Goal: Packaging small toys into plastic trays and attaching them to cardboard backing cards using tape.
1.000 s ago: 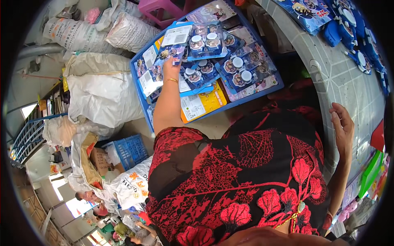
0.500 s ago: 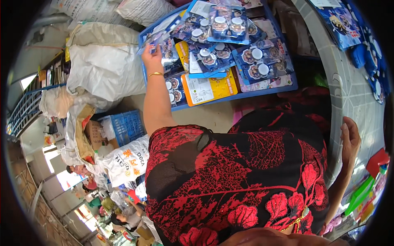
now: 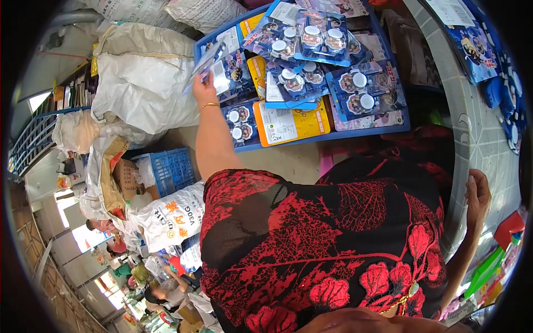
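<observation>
My left hand [image 3: 204,90], with a gold bangle at the wrist, reaches over the left rim of a blue plastic tray [image 3: 355,133]. Between its fingers it grips a blister pack [image 3: 210,60], seen nearly edge-on and tilted. Several blue blister packs [image 3: 363,91] with round white-and-dark toys fill the tray, overlapping one another. A yellow-orange backing card [image 3: 302,123] lies face up at its near side. On the right, my right hand [image 3: 478,191] is at the edge of a grey-white tabletop [image 3: 472,139], fingers loosely bent and apart, holding nothing.
White woven sacks [image 3: 141,83] stand left of the tray. Below them are a blue crate [image 3: 172,169], a cardboard box [image 3: 127,177] and a printed white bag [image 3: 172,216]. More blue packs [image 3: 502,83] lie on the table at far right. Other people [image 3: 166,291] are at lower left.
My left hand has drawn the blister pack to the tray's left rim and turned it more upright. The tray has shifted slightly right in view. My right hand stays by the table edge.
</observation>
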{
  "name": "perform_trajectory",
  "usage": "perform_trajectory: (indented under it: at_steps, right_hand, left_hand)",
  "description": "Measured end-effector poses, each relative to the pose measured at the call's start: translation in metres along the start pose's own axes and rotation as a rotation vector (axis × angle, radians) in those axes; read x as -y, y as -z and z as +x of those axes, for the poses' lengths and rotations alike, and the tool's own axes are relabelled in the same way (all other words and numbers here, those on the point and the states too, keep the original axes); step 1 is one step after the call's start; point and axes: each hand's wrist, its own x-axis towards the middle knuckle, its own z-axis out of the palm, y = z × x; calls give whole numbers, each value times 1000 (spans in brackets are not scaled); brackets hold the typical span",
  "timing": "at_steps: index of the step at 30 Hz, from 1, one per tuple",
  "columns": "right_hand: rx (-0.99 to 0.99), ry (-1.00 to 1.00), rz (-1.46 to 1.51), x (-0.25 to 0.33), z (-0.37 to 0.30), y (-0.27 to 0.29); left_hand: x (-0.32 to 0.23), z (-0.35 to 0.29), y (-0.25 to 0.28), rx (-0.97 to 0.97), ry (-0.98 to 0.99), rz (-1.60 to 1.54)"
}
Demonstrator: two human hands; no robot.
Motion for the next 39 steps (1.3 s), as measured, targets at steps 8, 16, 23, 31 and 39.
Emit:
perform_trajectory:
  at_steps: [8, 16, 23, 31, 39]
  right_hand:
    - [33, 36, -21, 10, 5, -7]
    - [12, 94, -44, 13, -7, 4]
    - [44, 189, 105, 26, -3, 5]
    - [-106, 111, 255, -7, -2, 67]
    - [-550, 43, 108, -59, 86, 169]
  left_hand:
    - [79, -26, 26, -216, 352, 309]
    - [127, -108, -53, -82, 10, 604]
    - [121, -187, -163, 520, -313, 948]
    - [167, -380, -322, 1389, -423, 811]
    - [252, -549, -392, 2158, -555, 459]
